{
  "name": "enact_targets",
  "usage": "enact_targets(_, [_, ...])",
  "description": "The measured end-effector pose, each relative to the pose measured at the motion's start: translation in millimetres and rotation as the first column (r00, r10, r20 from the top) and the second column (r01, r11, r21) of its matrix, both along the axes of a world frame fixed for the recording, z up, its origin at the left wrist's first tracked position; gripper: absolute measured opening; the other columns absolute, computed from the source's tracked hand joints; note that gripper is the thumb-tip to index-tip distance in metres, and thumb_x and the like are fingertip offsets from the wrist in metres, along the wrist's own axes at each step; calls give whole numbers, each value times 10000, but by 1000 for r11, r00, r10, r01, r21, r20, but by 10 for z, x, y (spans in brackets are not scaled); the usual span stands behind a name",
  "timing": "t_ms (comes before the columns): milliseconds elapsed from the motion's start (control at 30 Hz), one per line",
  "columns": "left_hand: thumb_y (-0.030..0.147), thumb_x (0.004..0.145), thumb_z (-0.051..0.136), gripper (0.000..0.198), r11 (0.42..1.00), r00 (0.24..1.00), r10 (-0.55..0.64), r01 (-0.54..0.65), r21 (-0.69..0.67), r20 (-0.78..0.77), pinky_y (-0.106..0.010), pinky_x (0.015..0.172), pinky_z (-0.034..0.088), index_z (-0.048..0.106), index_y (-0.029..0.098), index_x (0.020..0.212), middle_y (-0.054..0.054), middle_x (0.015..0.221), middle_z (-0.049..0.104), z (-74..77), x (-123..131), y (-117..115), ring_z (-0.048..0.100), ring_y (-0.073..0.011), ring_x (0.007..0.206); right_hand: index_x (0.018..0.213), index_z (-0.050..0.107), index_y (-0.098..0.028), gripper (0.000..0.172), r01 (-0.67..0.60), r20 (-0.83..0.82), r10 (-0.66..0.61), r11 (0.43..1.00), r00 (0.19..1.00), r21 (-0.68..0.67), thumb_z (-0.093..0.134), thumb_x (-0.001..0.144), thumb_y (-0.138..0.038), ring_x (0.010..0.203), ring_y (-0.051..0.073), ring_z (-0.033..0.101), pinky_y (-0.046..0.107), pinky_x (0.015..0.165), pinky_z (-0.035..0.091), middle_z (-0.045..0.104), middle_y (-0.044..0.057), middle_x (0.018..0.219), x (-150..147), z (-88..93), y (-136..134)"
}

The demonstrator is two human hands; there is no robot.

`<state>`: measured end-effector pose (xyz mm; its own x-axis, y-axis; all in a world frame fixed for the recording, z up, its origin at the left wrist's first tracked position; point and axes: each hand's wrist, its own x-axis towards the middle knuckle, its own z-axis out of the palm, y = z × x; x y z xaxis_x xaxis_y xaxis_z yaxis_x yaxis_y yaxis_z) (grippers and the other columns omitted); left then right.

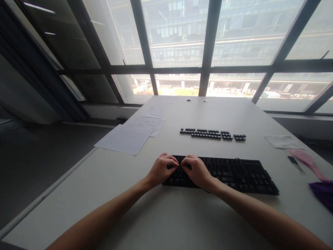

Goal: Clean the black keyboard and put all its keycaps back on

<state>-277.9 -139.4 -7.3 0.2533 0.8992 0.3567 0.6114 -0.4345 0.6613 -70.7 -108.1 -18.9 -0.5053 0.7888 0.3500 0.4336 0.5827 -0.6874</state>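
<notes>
A black computer keyboard lies on the white table in front of me. Over its left part, my left hand is closed in a pinch, thumb against the fingers. My right hand pinches right beside it, the fingertips of both hands nearly meeting at the keys. Whatever lies between the fingertips is too small and dark to make out. Beyond the keyboard, loose black keycaps are laid out in rows and grouped blocks. The hands hide much of the keyboard's left end.
Printed paper sheets lie along the table's left edge. At the right are a white cloth or wipe, a pink brush, a small black-ended tool and purple fabric. Large windows stand behind the table.
</notes>
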Motion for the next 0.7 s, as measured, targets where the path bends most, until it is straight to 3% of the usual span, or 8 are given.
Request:
enact_targets(233, [159, 860, 697, 138, 1000, 999, -10, 11, 21, -33, -342, 861, 507, 798, 252, 845, -4, 936, 773, -42, -10, -15, 627, -186, 884, 844, 718, -204, 160, -17, -17, 18, 999, 1000, 48, 698, 839, -45, 869, 193, 636, 302, 830, 489, 684, 30, 884, -6, -62, 6])
enact_targets(500, [177, 909, 675, 136, 989, 990, -36, 54, 134, -134, -358, 843, 521, 791, 248, 901, -12, 978, 777, -76, -31, -25, 605, -193, 876, 775, 681, -190, 183, -40, 43, 34, 989, 998, 143, 648, 877, -42, 854, 179, 621, 284, 808, 487, 675, 37, 878, -28, -96, 0])
enact_targets(700, [200, 942, 635, 149, 973, 967, -51, 104, 204, -250, -393, 869, 532, 779, 237, 948, -37, 1011, 764, -25, -5, -75, 602, -213, 912, 792, 682, -194, 140, -61, 158, 27, 975, 987, 214, 638, 902, -119, 896, 193, 611, 306, 841, 481, 686, 44, 905, -2, -14, -42])
